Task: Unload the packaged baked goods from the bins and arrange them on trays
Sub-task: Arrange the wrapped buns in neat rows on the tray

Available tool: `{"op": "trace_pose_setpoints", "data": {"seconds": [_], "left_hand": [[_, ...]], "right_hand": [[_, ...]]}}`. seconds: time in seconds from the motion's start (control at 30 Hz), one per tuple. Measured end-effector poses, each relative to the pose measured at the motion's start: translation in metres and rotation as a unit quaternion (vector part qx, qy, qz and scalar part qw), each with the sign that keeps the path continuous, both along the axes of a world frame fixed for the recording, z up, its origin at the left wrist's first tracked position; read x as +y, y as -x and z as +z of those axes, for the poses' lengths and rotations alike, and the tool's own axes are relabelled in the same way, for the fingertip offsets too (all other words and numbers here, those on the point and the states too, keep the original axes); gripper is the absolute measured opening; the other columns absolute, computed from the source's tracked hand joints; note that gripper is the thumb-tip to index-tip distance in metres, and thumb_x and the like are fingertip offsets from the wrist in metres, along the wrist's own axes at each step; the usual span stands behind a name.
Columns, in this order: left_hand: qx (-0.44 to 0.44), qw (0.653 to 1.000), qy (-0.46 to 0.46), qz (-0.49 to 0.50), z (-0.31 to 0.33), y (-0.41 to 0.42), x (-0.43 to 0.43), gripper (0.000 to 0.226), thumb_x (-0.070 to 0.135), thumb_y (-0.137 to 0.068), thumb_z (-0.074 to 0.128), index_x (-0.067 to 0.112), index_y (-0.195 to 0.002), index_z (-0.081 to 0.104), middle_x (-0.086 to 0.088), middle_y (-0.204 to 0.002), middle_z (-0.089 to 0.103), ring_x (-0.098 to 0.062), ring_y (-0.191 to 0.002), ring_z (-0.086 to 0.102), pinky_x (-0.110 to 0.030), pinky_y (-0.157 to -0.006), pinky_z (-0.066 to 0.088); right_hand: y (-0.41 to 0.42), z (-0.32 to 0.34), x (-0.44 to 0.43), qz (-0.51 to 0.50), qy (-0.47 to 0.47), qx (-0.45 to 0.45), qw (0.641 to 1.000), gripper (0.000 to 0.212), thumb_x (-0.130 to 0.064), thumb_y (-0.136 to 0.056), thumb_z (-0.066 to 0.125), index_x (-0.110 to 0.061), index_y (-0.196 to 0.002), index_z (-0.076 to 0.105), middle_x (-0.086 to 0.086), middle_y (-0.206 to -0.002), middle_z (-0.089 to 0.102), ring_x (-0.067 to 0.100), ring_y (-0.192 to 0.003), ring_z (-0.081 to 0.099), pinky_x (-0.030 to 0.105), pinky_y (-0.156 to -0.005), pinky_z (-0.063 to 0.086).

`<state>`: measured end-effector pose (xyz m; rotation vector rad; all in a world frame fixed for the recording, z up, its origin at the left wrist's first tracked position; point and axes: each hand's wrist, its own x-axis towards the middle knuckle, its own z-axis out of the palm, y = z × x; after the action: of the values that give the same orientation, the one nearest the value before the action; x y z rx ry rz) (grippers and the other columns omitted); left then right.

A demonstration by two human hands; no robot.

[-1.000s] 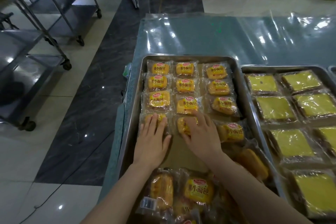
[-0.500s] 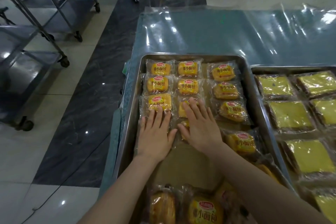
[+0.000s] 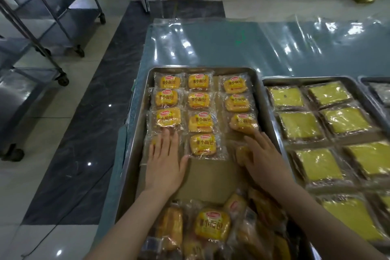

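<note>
A metal tray [image 3: 135, 154] holds rows of small orange bread packets [image 3: 199, 100] in three columns. My left hand [image 3: 164, 160] lies flat, fingers straight, on a packet at the bottom of the left column, mostly hiding it. My right hand [image 3: 261, 158] rests with fingers spread on a packet [image 3: 240, 154] at the bottom of the right column. A freshly placed packet [image 3: 202, 145] sits between my hands in the middle column. Several loose packets [image 3: 212, 226] lie heaped at the tray's near end.
A second metal tray [image 3: 272, 116] to the right holds yellow square cake packets [image 3: 318, 162]. A third tray's corner [image 3: 375, 91] shows at far right. Clear plastic sheeting [image 3: 232, 44] covers the table beyond. Wheeled steel racks [image 3: 52, 27] stand on the floor to the left.
My right hand moved from the middle column to the right column's lowest packet, uncovering the middle packet. My left hand stayed on the left packet. The camera tilted up a little.
</note>
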<state>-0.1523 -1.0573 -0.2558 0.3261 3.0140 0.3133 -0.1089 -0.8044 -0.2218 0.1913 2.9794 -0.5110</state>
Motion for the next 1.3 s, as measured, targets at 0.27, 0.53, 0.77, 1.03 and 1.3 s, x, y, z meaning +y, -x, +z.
{"op": "trace_pose_setpoints", "data": {"seconds": [0.27,0.53,0.77,1.03,1.3], "left_hand": [[-0.061,0.998,0.027,0.006,-0.013,-0.001,0.009,0.072,0.065,-0.086,0.004,0.032,-0.139,-0.032,-0.008,-0.144,-0.042,-0.030,-0.131,-0.039,-0.046,-0.110,-0.018],[-0.050,0.999,0.003,-0.013,-0.002,-0.008,-0.004,0.073,0.067,-0.080,-0.005,0.033,-0.137,-0.035,-0.001,-0.146,-0.040,-0.018,-0.131,-0.042,-0.039,-0.109,-0.020],[-0.067,0.993,-0.086,-0.037,0.035,-0.066,-0.023,0.075,0.068,-0.081,0.006,0.034,-0.145,-0.015,0.010,-0.152,-0.022,-0.006,-0.138,-0.024,-0.027,-0.110,-0.012],[-0.112,0.986,-0.111,-0.047,0.034,-0.133,-0.052,0.066,0.053,-0.093,0.037,0.036,-0.147,0.002,0.014,-0.156,-0.004,-0.002,-0.139,-0.010,-0.027,-0.111,0.000],[-0.185,0.976,-0.109,-0.033,0.019,-0.167,-0.060,0.091,0.056,-0.089,0.047,0.039,-0.140,-0.027,0.010,-0.149,-0.034,-0.016,-0.143,-0.010,-0.041,-0.115,0.004]], "right_hand": [[-0.002,-0.029,-0.001,0.069,-0.086,-0.106,0.988,0.082,-0.058,-0.095,0.029,-0.024,-0.145,-0.027,0.001,-0.150,-0.037,0.027,-0.136,-0.033,0.044,-0.113,-0.012],[0.007,-0.015,-0.002,0.085,-0.062,-0.082,0.991,0.088,-0.053,-0.094,0.043,-0.024,-0.148,-0.020,0.001,-0.153,-0.032,0.022,-0.138,-0.032,0.044,-0.112,-0.013],[-0.029,0.019,-0.010,0.149,0.076,-0.008,0.986,0.049,-0.025,-0.091,0.060,-0.010,-0.137,0.049,0.008,-0.150,0.037,0.014,-0.139,0.018,0.016,-0.111,0.004],[-0.066,0.046,-0.061,0.137,0.053,-0.068,0.987,0.046,-0.050,-0.085,0.058,-0.027,-0.125,0.057,-0.005,-0.118,0.063,0.014,-0.103,0.058,0.029,-0.083,0.049],[-0.074,0.037,-0.092,0.186,-0.081,-0.241,0.949,0.049,-0.063,-0.074,0.064,-0.020,-0.091,0.052,-0.002,-0.090,0.058,0.017,-0.081,0.053,0.032,-0.068,0.044]]}}
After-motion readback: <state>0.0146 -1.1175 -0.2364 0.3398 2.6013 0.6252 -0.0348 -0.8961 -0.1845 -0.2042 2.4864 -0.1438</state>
